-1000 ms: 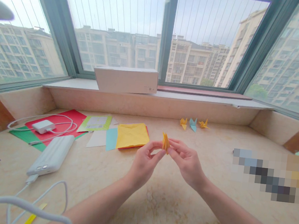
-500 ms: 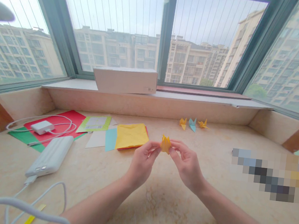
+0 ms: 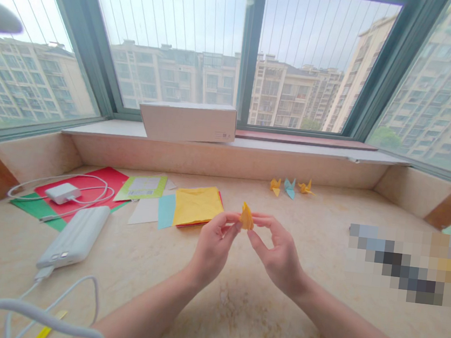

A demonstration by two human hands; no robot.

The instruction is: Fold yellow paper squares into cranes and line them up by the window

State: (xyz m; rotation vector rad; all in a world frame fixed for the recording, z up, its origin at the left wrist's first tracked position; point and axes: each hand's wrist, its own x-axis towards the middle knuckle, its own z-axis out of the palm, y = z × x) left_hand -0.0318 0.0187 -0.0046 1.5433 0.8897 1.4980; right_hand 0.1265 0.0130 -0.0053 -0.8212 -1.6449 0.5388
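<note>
Small and pointed, a folded yellow paper piece (image 3: 247, 217) is held up above the tabletop, between my two hands. My left hand (image 3: 217, 244) pinches its left side between thumb and fingers. On the other side, my right hand (image 3: 279, 254) has its fingertips against the paper's upper right and its thumb tip at the lower right edge. Fingers partly cover the paper, so its full shape is hidden. Beyond the hands stand two yellow paper cranes (image 3: 275, 186) and a light blue paper crane (image 3: 289, 187).
A stack of yellow paper (image 3: 199, 206) lies left of my hands, beside blue paper (image 3: 166, 211) and red paper (image 3: 104, 179). Farther left are a white power bank (image 3: 75, 236), a charger (image 3: 62, 193) and cables. A white box (image 3: 188, 123) stands on the sill.
The yellow paper piece has turned and now shows a narrower side with one main point. My right thumb has shifted left and lower along it; my left hand stays nearly in place.
</note>
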